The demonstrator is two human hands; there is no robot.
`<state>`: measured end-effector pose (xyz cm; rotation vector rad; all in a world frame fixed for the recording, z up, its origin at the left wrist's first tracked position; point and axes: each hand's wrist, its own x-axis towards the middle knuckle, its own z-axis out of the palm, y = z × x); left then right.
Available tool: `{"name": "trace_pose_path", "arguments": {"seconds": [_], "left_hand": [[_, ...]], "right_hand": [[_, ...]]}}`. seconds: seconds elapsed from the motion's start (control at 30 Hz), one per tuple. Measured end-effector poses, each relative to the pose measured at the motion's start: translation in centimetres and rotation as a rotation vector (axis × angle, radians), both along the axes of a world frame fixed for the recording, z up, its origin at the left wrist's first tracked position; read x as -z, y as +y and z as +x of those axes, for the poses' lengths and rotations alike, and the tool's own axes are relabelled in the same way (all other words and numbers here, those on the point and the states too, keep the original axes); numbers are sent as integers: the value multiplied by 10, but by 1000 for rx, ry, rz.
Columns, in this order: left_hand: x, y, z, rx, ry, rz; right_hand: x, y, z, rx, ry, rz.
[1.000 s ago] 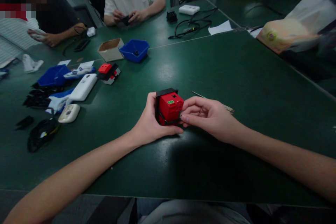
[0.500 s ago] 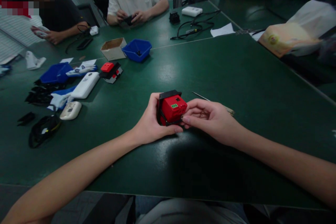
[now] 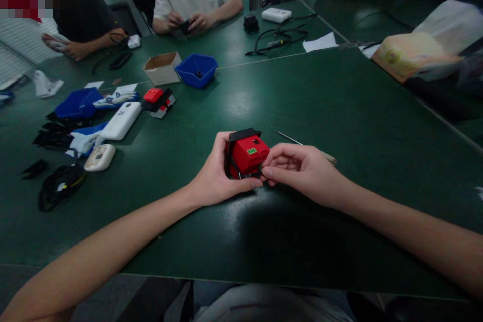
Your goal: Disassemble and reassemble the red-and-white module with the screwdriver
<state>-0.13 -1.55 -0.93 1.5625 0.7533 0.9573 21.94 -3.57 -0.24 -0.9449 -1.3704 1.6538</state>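
A red block-shaped device with a black frame and a small green label is held just above the table. My left hand wraps round its left side and underside, thumb along the lower edge. At its lower right corner, the thumb and fingertips of my right hand are pinched together; whatever is between them is too small to name. A thin metal rod lies on the table behind my right hand, which partly hides it.
On the green table stand a second red and black device, a blue bin and a cardboard box. White power banks, gloves and cables lie at the left. Other people sit across the table.
Both hands stay nearly where they were on the red device. My right fingertips have shifted very slightly at its lower corner. The view has moved a little.
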Motion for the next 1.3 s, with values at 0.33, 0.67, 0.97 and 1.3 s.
{"name": "trace_pose_path", "arguments": {"seconds": [0.33, 0.67, 0.97, 1.3], "left_hand": [[-1, -1, 1, -46, 93, 121], [-2, -2, 2, -65, 132, 140], [-3, -1, 1, -61, 190, 179], [-7, 1, 4, -68, 176, 224]], "right_hand": [[2, -1, -1, 42, 4, -66], [-2, -7, 1, 142, -332, 381], [-3, -10, 1, 209, -577, 723], [-3, -7, 0, 194, -516, 624]]}}
